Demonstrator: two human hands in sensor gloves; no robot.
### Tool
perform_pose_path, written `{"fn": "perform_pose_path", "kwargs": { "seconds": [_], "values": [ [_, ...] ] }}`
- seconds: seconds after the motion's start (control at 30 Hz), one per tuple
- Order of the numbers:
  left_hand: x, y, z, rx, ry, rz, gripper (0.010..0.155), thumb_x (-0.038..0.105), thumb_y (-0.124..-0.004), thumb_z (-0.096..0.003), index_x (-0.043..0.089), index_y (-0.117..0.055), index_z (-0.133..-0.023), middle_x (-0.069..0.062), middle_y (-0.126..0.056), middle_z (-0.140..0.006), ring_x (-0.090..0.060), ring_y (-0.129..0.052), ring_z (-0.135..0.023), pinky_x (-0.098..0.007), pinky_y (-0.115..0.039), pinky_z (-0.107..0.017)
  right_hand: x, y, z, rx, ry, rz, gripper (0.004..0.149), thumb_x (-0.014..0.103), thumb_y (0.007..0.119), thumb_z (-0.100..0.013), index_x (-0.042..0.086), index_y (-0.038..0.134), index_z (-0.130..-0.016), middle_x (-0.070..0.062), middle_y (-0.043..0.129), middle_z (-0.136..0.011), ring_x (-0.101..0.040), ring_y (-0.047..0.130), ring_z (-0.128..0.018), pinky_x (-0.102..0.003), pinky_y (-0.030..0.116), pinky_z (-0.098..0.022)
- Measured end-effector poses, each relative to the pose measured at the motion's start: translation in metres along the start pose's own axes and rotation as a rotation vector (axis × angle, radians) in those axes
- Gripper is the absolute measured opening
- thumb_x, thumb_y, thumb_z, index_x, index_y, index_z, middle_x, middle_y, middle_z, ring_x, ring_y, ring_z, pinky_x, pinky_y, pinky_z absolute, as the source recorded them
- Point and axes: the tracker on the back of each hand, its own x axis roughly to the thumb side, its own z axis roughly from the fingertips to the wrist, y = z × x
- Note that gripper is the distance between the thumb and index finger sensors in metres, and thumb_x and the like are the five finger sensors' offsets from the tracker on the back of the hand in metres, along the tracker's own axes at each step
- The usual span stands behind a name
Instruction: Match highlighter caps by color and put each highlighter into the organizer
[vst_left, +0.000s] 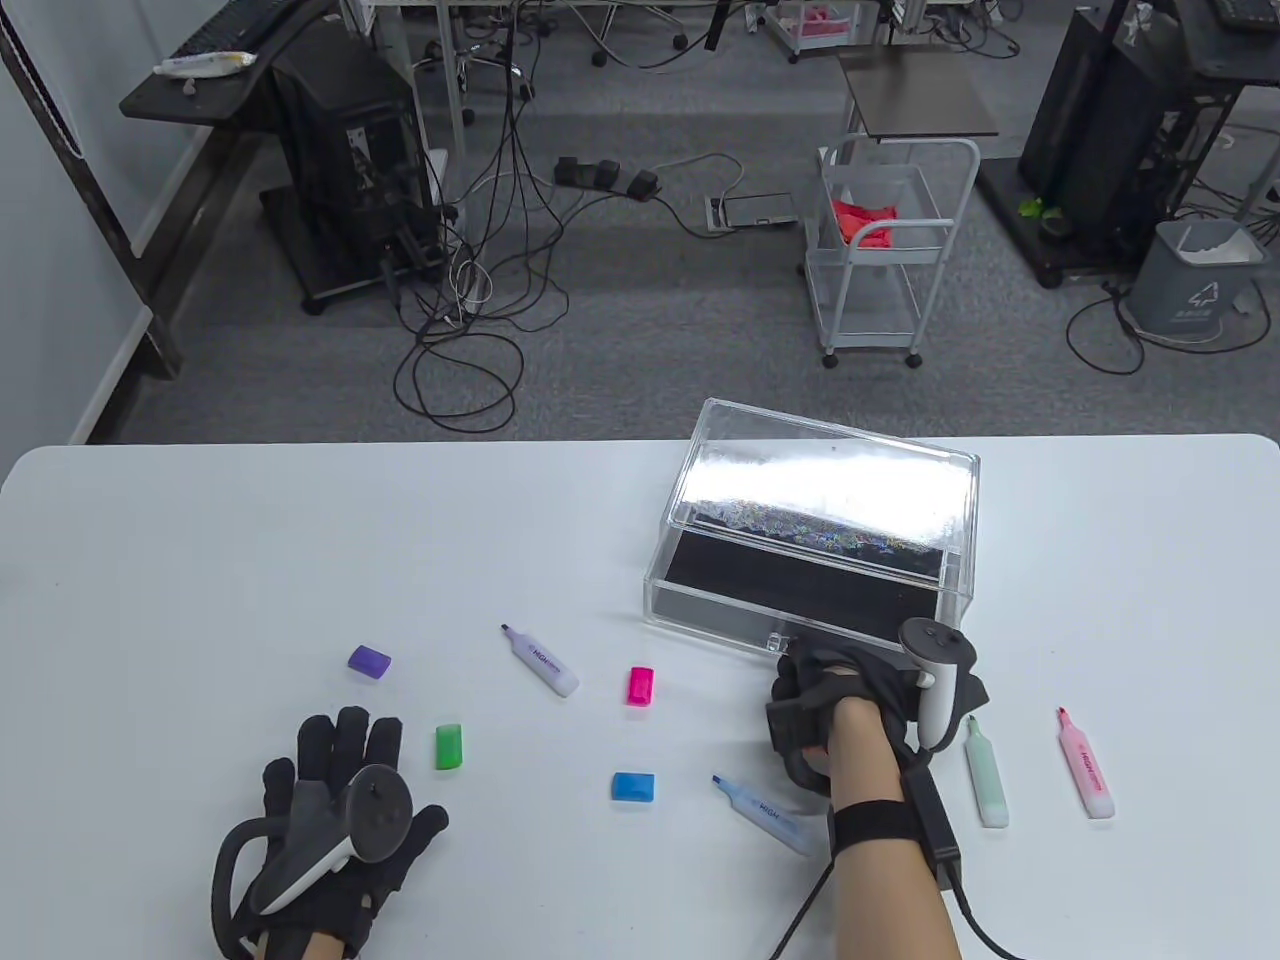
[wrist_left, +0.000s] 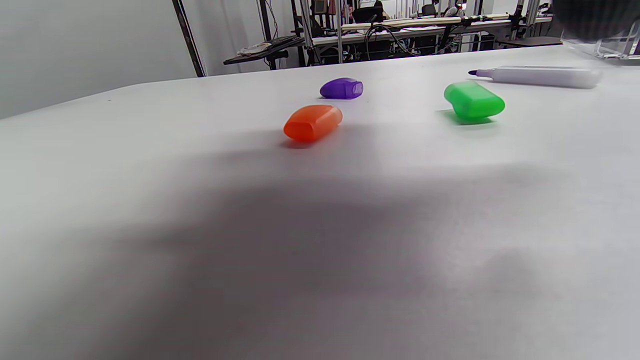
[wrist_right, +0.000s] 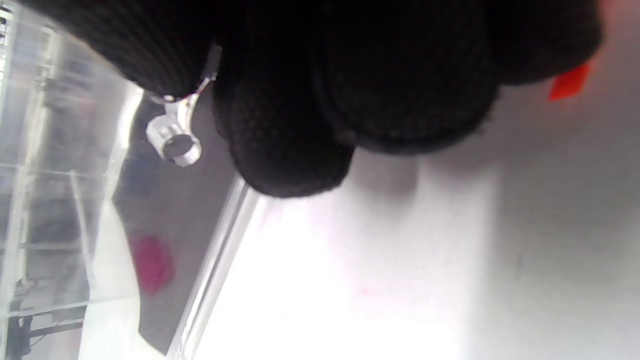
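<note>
The white table (vst_left: 250, 540) fills the lower half of the table view. Right of centre sits the clear organizer (vst_left: 815, 530), its drawer drawn out toward the bottom edge. The right hand (vst_left: 840, 700) pinches the drawer's small clear handle (wrist_right: 175, 142) with curled fingers. At lower left the left hand (vst_left: 335, 810) lies flat, fingers straight, grasping nothing. Uncapped highlighters lie scattered: purple (vst_left: 540, 660), blue (vst_left: 765, 812), green (vst_left: 986, 772), pink (vst_left: 1087, 765). Caps come last (all loose): purple (vst_left: 369, 660), green (vst_left: 449, 746), pink (vst_left: 640, 686), blue (vst_left: 634, 787), orange (wrist_left: 313, 122)
</note>
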Motion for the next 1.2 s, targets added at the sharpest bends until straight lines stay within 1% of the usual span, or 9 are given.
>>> {"fn": "perform_pose_path", "kwargs": {
  "seconds": [0.17, 0.23, 0.33, 0.47, 0.57, 0.73, 0.93, 1.0, 1.2],
  "values": [
    [0.001, -0.001, -0.001, -0.001, -0.005, -0.001, 0.094, 0.077, -0.049, -0.0579, 0.027, 0.000, -0.120, -0.004, 0.009, -0.123, -0.043, 0.002, -0.119, -0.069, -0.018, -0.081, 0.003, 0.002, 0.005, -0.015, -0.028, 0.042, 0.047, 0.042, 0.085, -0.042, 0.009, 0.099, -0.071, -0.011, 0.110, -0.047, -0.024, 0.103, -0.028, -0.050, 0.083, -0.034],
    [0.000, -0.001, -0.001, -0.001, -0.005, 0.001, 0.094, 0.077, -0.049, -0.0579, 0.027, 0.000, -0.120, -0.004, 0.009, -0.123, -0.043, 0.002, -0.119, -0.069, -0.018, -0.081, 0.008, 0.001, 0.011, -0.062, -0.070, 0.110, 0.053, 0.044, 0.083, -0.042, 0.006, 0.095, -0.076, -0.018, 0.108, -0.057, -0.029, 0.102, -0.035, -0.053, 0.081, -0.038],
    [0.000, -0.001, -0.001, -0.004, -0.004, 0.005, 0.094, 0.077, -0.049, -0.0579, 0.027, 0.000, -0.120, -0.004, 0.009, -0.123, -0.043, 0.002, -0.119, -0.069, -0.018, -0.081, 0.017, -0.002, 0.024, -0.080, -0.128, 0.221, 0.061, 0.048, 0.081, -0.042, 0.004, 0.088, -0.083, -0.023, 0.102, -0.069, -0.035, 0.100, -0.046, -0.057, 0.077, -0.044],
    [0.000, -0.001, -0.002, -0.002, -0.006, 0.002, 0.094, 0.077, -0.049, -0.0579, 0.027, 0.000, -0.120, -0.004, 0.009, -0.123, -0.043, 0.002, -0.119, -0.069, -0.018, -0.081, 0.032, -0.009, 0.053, -0.139, -0.271, 0.462, 0.065, 0.048, 0.079, -0.043, 0.007, 0.079, -0.092, -0.023, 0.092, -0.084, -0.039, 0.094, -0.063, -0.061, 0.070, -0.053],
    [0.002, -0.001, -0.003, -0.006, -0.012, -0.003, 0.094, 0.077, -0.049, -0.0579, 0.027, 0.000, -0.120, -0.004, 0.009, -0.123, -0.043, 0.002, -0.119, -0.069, -0.018, -0.081, 0.039, -0.012, 0.076, -0.161, -0.388, 0.631, 0.061, 0.045, 0.080, -0.043, 0.012, 0.077, -0.095, -0.020, 0.086, -0.092, -0.042, 0.087, -0.075, -0.064, 0.063, -0.060],
    [0.004, -0.002, -0.004, -0.005, -0.022, -0.011, 0.094, 0.077, -0.049, -0.0580, 0.027, 0.000, -0.120, -0.004, 0.009, -0.123, -0.043, 0.002, -0.119, -0.069, -0.018, -0.081, 0.031, -0.018, 0.105, -0.252, -0.527, 0.922, 0.058, 0.041, 0.083, -0.043, 0.022, 0.073, -0.098, -0.012, 0.076, -0.103, -0.042, 0.072, -0.094, -0.067, 0.053, -0.067],
    [0.008, -0.003, -0.004, -0.007, -0.037, -0.022, 0.094, 0.077, -0.049, -0.0580, 0.027, 0.000, -0.120, -0.004, 0.009, -0.123, -0.043, 0.002, -0.119, -0.069, -0.018, -0.081, 0.009, -0.018, 0.101, -0.268, -0.521, 1.083, 0.062, 0.036, 0.086, -0.043, 0.028, 0.065, -0.101, -0.005, 0.065, -0.110, -0.039, 0.056, -0.105, -0.067, 0.049, -0.069],
    [0.009, -0.003, -0.005, -0.008, -0.043, -0.025, 0.094, 0.077, -0.049, -0.0579, 0.027, 0.000, -0.120, -0.004, 0.009, -0.123, -0.043, 0.002, -0.119, -0.069, -0.018, -0.081, -0.001, -0.016, 0.095, -0.272, -0.496, 1.154, 0.063, 0.036, 0.086, -0.043, 0.030, 0.062, -0.101, -0.004, 0.062, -0.112, -0.038, 0.054, -0.106, -0.067, 0.048, -0.070],
    [0.012, -0.006, -0.007, -0.019, -0.053, -0.036, 0.094, 0.077, -0.049, -0.0580, 0.027, 0.000, -0.120, -0.004, 0.009, -0.123, -0.043, 0.002, -0.119, -0.069, -0.018, -0.081, -0.019, -0.008, 0.079, -0.270, -0.472, 1.240, 0.067, 0.035, 0.087, -0.042, 0.032, 0.058, -0.102, -0.002, 0.058, -0.113, -0.037, 0.050, -0.107, -0.067, 0.047, -0.071]
  ]
}}
